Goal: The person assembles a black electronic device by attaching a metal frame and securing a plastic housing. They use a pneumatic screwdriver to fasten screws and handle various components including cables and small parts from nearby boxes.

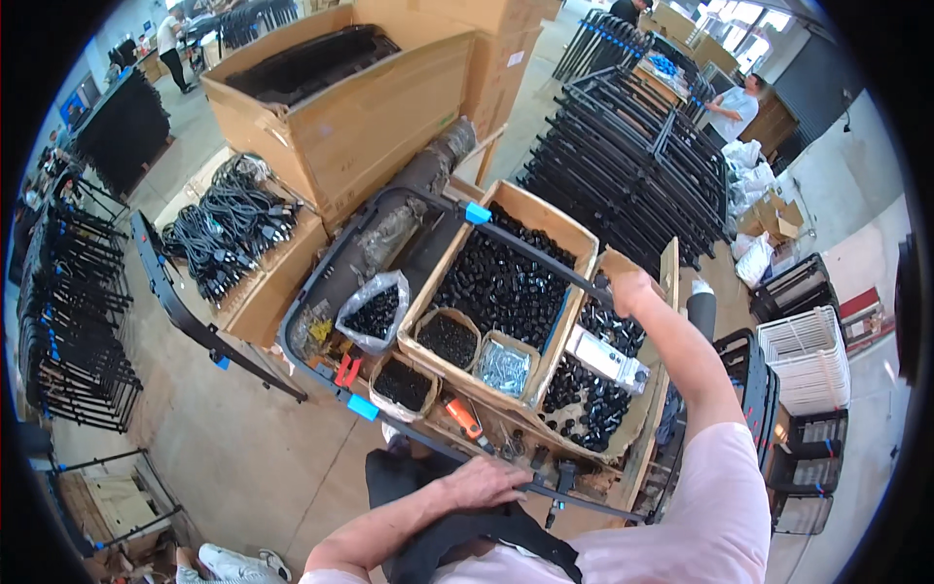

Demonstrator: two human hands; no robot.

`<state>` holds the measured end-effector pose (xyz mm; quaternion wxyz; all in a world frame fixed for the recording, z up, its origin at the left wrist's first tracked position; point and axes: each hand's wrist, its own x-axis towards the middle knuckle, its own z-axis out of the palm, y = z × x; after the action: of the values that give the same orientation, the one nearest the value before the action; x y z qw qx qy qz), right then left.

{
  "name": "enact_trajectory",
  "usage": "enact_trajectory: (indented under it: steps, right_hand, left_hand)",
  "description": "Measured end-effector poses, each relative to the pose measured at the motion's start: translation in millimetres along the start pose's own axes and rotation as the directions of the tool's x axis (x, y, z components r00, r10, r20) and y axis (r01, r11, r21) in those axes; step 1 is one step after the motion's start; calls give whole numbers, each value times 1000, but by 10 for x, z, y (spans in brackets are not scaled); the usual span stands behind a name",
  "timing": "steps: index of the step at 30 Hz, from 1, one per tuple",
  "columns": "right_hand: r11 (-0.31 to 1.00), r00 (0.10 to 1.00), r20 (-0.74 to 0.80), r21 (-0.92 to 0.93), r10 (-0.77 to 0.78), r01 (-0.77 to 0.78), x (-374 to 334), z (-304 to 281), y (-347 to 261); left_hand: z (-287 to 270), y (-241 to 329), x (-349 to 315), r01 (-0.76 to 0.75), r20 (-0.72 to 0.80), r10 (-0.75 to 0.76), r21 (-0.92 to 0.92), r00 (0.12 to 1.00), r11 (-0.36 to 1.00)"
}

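Pink sleeves and both forearms come up from the lower edge. My left hand (491, 482) lies flat on the near bar of a black metal frame (321, 282) at the tabletop's near edge, fingers spread on top, not wrapped round it. My right hand (628, 290) is out at the far right, grip closed around the frame's far bar where it crosses a big cardboard box (574, 238) of black plastic caps (501, 287).

Frame lies flat across the tabletop (637, 457), resting over the boxes, blue tape tabs (477, 212) on two corners. Under and beside it: smaller tubs of black parts (448, 339), a bag of silver screws (503, 368), a clear bag of black bits (373, 313), an orange knife (465, 419) by the near edge, a white box (603, 355) on more caps at the right.

Progress, my guess: the frame is placed and steadied by both hands, but I see no cap or screw in either hand, so the fitting looks mostly left to do. Whether any tube ends are capped, can't tell.

Stacks of similar frames (632, 165) stand beyond the far edge; cables (229, 229) lie in a box to the left.
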<state>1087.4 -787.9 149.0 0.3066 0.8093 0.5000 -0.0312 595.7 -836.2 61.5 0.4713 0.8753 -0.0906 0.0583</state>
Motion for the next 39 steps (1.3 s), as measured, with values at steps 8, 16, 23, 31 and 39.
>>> enact_trajectory:
  steps: [8,16,23,31,39]
  right_hand:
    - [997,988,-150,61,46,-37,127,-14,-49]
    - [999,999,-10,-29,30,-31,198,-75,14]
    - [998,984,-175,42,44,-37,182,107,-70]
    - [993,984,-129,11,121,-121,236,-12,-79]
    - [917,996,-78,399,51,-16,188,220,-182]
  left_hand:
    - [-24,87,-34,43,5,-43,-33,999,999]
    - [-84,59,-43,-10,-160,9,-8,987,1000]
    - [-143,186,-69,-17,-21,17,-4,1000,1000]
    - [-89,176,-52,59,-67,-60,-20,996,998]
    - [-45,327,-145,59,9,-62,199,998,978]
